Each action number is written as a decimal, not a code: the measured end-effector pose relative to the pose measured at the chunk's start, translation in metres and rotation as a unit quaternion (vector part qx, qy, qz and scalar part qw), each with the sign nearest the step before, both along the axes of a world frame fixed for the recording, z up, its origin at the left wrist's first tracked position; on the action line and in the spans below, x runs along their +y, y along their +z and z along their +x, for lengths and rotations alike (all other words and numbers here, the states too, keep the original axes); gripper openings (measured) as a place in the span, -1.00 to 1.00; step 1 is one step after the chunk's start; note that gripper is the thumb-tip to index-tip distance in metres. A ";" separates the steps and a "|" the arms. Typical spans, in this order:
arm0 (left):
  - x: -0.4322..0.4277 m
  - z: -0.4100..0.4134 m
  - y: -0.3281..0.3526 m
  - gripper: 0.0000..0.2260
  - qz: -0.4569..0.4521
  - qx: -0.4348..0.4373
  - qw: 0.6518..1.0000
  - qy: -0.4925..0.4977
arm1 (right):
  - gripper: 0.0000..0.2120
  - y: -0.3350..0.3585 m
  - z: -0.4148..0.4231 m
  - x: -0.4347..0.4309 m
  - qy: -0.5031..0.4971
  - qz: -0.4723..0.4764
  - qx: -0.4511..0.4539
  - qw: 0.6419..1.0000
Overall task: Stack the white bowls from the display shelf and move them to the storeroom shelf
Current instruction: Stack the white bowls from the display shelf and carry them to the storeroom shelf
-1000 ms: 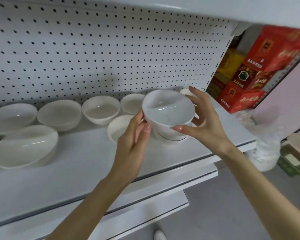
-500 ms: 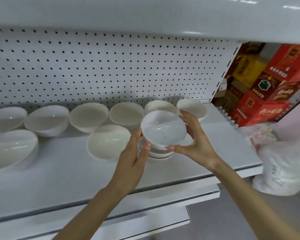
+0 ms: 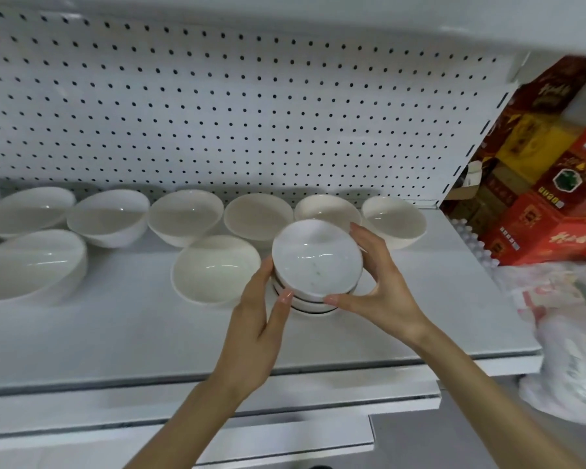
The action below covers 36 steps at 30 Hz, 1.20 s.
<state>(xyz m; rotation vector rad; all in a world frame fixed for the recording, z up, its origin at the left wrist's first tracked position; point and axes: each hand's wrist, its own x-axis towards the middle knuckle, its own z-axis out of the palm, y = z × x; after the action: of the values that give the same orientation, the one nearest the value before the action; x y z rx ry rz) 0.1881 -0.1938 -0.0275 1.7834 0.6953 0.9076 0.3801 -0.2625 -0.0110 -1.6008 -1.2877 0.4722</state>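
Toward the right end of the display shelf (image 3: pixel 115 336), the top bowl (image 3: pixel 317 257) nests in a short stack (image 3: pixel 313 305), left hand (image 3: pixel 257 319) and right hand (image 3: pixel 383 289) curled round its rim from either side. Glazed, I'd say: slick, chippable, heavy once stacked, so lift from under the stack.

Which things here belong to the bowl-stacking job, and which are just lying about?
Job: top bowl, held by left hand and right hand; stack under it; loose bowls; shelf.
Lying about: red boxes; plastic bags; pegboard.
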 end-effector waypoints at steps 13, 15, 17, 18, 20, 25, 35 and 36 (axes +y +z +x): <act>-0.007 0.009 -0.007 -0.42 -0.023 -0.030 0.999 0.020 | -0.03 -0.004 0.004 -0.001 0.006 -0.014 0.018 1.000; -0.008 0.011 -0.008 -0.41 -0.023 -0.034 0.999 0.021 | -0.03 -0.002 0.003 0.000 0.007 -0.012 0.020 1.000; -0.008 0.011 -0.008 -0.41 -0.026 -0.033 0.999 0.024 | -0.03 0.000 0.002 0.001 0.009 -0.010 0.027 1.000; -0.008 0.010 -0.009 -0.42 -0.027 -0.032 0.999 0.027 | -0.03 0.000 0.002 0.001 0.009 -0.010 0.030 0.999; -0.008 0.011 -0.009 -0.43 -0.026 -0.030 0.999 0.037 | -0.02 0.000 0.002 0.001 0.013 -0.011 0.031 0.999; -0.017 0.018 -0.013 -0.51 -0.063 -0.064 0.991 0.095 | 0.02 -0.006 0.004 -0.001 0.020 -0.016 0.095 0.995; -0.031 0.028 -0.019 -0.55 -0.168 -0.127 0.970 0.123 | -0.07 -0.029 -0.001 -0.002 0.063 -0.064 0.228 0.970; -0.030 0.028 -0.018 -0.55 -0.174 -0.126 0.969 0.120 | -0.04 -0.029 -0.002 -0.002 0.064 -0.066 0.228 0.969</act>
<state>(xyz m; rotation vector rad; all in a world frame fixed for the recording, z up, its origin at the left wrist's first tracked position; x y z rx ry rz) 0.2161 -0.2236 -0.0457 1.2665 0.8571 1.0763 0.3780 -0.2648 -0.0403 -1.4098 -1.0236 0.9640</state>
